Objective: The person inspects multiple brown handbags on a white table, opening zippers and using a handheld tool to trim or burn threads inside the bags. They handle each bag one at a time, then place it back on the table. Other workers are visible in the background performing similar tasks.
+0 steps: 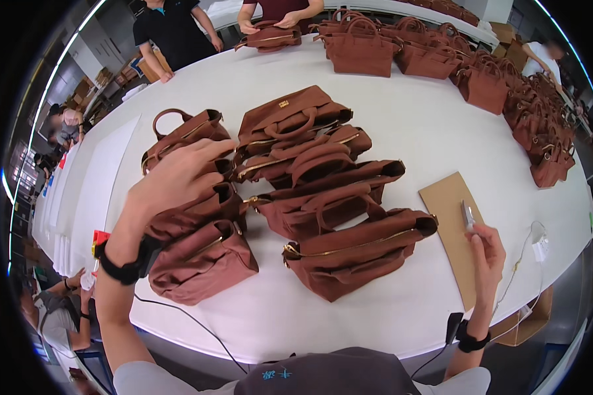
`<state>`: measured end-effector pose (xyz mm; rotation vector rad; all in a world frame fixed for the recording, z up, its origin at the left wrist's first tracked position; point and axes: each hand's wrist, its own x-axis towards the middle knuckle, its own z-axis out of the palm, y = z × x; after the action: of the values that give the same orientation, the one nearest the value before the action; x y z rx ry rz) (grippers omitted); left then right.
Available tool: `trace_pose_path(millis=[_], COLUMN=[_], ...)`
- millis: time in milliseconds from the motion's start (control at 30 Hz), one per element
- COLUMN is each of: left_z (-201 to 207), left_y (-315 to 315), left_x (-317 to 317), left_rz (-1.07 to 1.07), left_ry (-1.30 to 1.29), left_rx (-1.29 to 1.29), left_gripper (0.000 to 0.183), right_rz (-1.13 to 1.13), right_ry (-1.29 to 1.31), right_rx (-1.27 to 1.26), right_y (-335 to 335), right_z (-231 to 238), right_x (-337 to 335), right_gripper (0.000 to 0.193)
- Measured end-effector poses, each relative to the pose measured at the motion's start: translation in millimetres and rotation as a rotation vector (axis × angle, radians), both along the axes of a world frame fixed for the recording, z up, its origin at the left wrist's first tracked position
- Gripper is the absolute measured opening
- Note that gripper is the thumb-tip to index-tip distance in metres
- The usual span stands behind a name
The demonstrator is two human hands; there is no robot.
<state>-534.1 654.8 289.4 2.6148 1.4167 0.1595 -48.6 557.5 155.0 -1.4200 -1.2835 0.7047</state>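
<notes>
**Brown handbags under the left hand, small tool in the right**

Brown handbags (290, 191) lie flat in two overlapping rows on the white table (415, 118), each with its long axis running roughly left to right and slightly tilted, brass zippers facing up and handles folded over the bodies. The left row (201, 253) runs from near the table's front edge away from the person; the right row (349, 250) lies just beside it, and its nearest bag points its open end to the right.

The left hand (174, 178) comes in from the lower left with the forearm raised, wrist bent, palm down and fingers spread, resting on top of the left row about midway along it. A black wristband (128, 263) sits on that wrist.

The right hand (487, 253) rises from the lower right, thumb and fingers pinched on a small silvery tool (468, 216); what kind of tool it is seems hard to tell at this size. It hovers over a tan cardboard sheet (445, 197) lying just right of the nearest bag, apart from the bags.

A white cable and small box (539, 247) lie near the table's right edge. More upright brown bags (487, 85) crowd the far and right sides. Two other people stand at the far edge, one with hands on a bag (270, 36).
</notes>
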Motion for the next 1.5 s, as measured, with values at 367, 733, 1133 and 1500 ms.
trace_pose_path(millis=[367,733,1133,1500], left_z=[-226,-302,-326,-349], left_y=[-311,-201,-86,32], left_x=[-165,-128,-350,-316], left_rz=[1.414,0.914,1.031,0.334], left_ry=[-1.145,-1.213,-1.753,-2.248], left_rx=[-0.045,0.068,-0.141,-0.549], left_gripper=[0.107,0.088,0.050,0.069], right_rz=[0.308,0.177,0.060,0.146], right_ry=[0.836,0.574,0.402,0.304], right_rx=[-0.654,-0.618,-0.599,-0.580], right_y=[-95,-19,-51,6], right_z=[-139,-133,-132,-114], right_x=[-169,-215,-236,-255], right_gripper=[0.096,0.124,0.109,0.095])
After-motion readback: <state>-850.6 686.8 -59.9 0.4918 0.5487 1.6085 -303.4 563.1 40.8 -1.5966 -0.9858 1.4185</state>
